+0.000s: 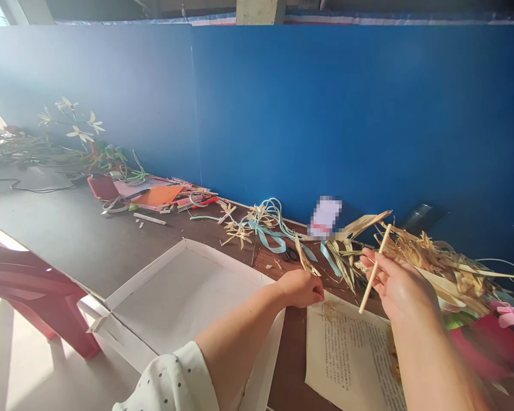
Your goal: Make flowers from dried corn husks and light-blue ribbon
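Observation:
A thin pale stick (374, 271) is pinched between the thumb and fingers of my right hand (405, 285), tilted over the printed sheet. My left hand (302, 288) is closed near the top left corner of the printed sheet (346, 348); its fingertips are turned away, so what they hold, if anything, is hidden. Dark-handled scissors (288, 254) lie just beyond my left hand, beside a dried husk strip (304, 257). Behind my right hand is a heap of dried corn husks (428, 257). Brownish bits lie on the sheet's upper edge.
To the left, a shallow white box (188, 297) overhangs the table edge. Husk flowers (239, 233) and pale blue cords (276, 214) lie along the blue partition (346, 114). Farther left are orange paper (159, 196) and a red thread spool (103, 187). A red plastic chair (38, 291) stands by the table.

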A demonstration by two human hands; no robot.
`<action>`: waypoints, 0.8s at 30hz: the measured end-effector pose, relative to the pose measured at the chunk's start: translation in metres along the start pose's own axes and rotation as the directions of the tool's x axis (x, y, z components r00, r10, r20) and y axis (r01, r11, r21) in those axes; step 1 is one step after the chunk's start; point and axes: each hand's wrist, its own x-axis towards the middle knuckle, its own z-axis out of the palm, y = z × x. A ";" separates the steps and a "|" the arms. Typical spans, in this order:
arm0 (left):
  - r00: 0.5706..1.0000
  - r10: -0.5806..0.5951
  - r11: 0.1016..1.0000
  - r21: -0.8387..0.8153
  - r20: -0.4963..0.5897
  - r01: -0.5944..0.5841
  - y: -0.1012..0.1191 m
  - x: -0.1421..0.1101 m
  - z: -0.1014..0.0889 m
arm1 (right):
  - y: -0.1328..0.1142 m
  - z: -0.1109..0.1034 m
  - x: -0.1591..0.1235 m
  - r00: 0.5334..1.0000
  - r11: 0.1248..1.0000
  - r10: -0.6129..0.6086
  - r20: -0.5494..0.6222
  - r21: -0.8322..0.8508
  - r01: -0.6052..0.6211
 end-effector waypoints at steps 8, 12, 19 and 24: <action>0.997 -0.003 0.996 0.087 0.080 -0.004 -0.002 -0.001 -0.001 | 0.031 0.022 0.048 0.990 0.992 -0.123 -0.068 -0.015 0.122; 0.994 0.002 0.993 0.121 0.114 -0.016 -0.001 -0.001 -0.001 | 0.047 0.030 0.057 0.987 0.987 -0.152 -0.049 -0.066 0.149; 0.992 0.001 0.991 0.129 0.125 -0.018 0.001 -0.001 -0.002 | 0.068 0.033 0.072 0.978 0.896 -0.180 0.107 -0.393 0.208; 0.992 -0.002 0.992 0.127 0.126 -0.014 0.002 -0.002 -0.004 | 0.067 0.026 0.090 0.952 0.660 -0.149 0.266 -0.690 0.296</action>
